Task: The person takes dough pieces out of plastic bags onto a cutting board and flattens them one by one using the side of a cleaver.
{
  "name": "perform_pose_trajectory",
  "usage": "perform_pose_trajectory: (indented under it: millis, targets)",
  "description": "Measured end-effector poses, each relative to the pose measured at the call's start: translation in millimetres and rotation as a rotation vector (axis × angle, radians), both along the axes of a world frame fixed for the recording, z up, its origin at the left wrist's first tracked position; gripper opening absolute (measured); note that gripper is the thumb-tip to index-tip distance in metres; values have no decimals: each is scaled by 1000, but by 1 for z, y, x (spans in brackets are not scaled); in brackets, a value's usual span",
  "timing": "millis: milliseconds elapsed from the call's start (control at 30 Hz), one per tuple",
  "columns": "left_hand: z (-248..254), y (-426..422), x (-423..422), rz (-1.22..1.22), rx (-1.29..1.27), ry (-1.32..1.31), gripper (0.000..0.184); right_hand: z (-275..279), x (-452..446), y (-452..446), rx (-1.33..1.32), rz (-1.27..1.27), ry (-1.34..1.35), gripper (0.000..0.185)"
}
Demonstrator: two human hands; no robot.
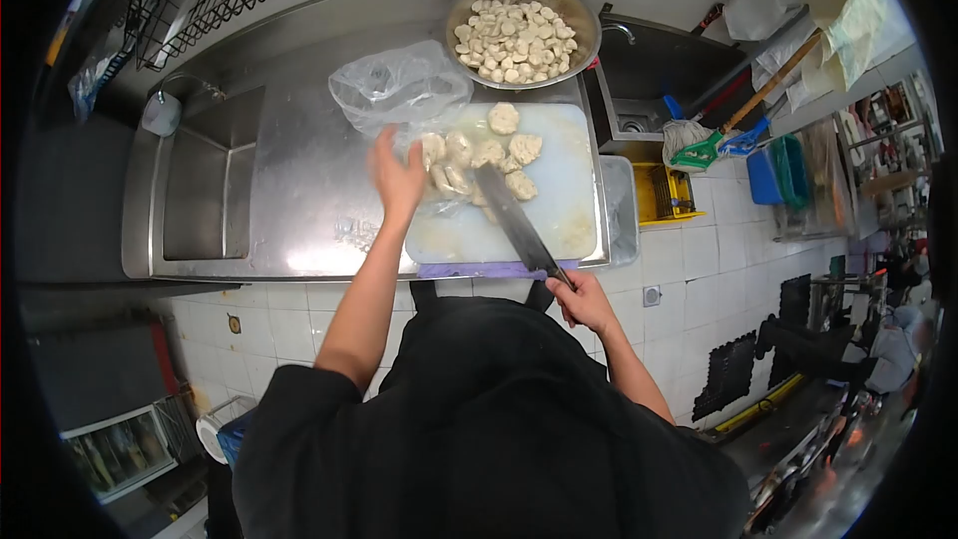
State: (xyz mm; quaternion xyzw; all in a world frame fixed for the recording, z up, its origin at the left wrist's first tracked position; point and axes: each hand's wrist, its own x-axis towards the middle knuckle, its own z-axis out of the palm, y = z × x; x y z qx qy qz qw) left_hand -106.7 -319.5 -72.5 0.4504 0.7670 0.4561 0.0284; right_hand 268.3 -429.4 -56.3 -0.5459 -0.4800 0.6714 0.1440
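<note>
A white cutting board (559, 225) lies on the steel counter, with several pale, lumpy round pieces (525, 148) on its upper left part. More of these pieces lie at the board's left edge, partly under clear plastic. My right hand (581, 300) is closed round the handle of a large knife (517, 225), whose blade slants up and left over the board, its tip at the pieces. My left hand (396, 170) is just left of the pieces, fingers apart and slightly blurred, holding nothing visible. A crumpled clear plastic bag (384, 85) lies above it.
Behind the board stands a large metal bowl (587, 32) full of pale cut pieces. One sink (208, 185) is at the left, another (639, 75) at the right. A yellow crate (661, 195) and a green-headed broom (697, 153) are right of the counter. A person (893, 349) is at far right.
</note>
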Motion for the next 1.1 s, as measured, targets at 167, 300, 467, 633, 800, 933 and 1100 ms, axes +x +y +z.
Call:
perform_pose_trajectory:
  millis: [167,300,467,633,800,933,1100]
  targets:
    - [-50,-55,-21,-35,-611,-309,66,6,3,5,24,77,-220,43]
    - [-25,-47,-4,-62,-538,81,59,21,-5,28,138,97,-315,46]
    - [-27,-28,-3,-121,-336,-346,35,5,-5,44,184,64,-350,47]
    - [27,-25,-5,-371,-78,-299,14,-26,15,36,430,0,-338,46]
    - [82,-15,-12,-730,-45,-655,13,4,16,32,136,-118,-125,38]
    - [74,-18,-11,-634,43,-867,11,10,9,17,176,-306,153,35]
    - [-11,-29,-11,-265,-440,-479,12,34,-7,18,282,-226,-90,36]
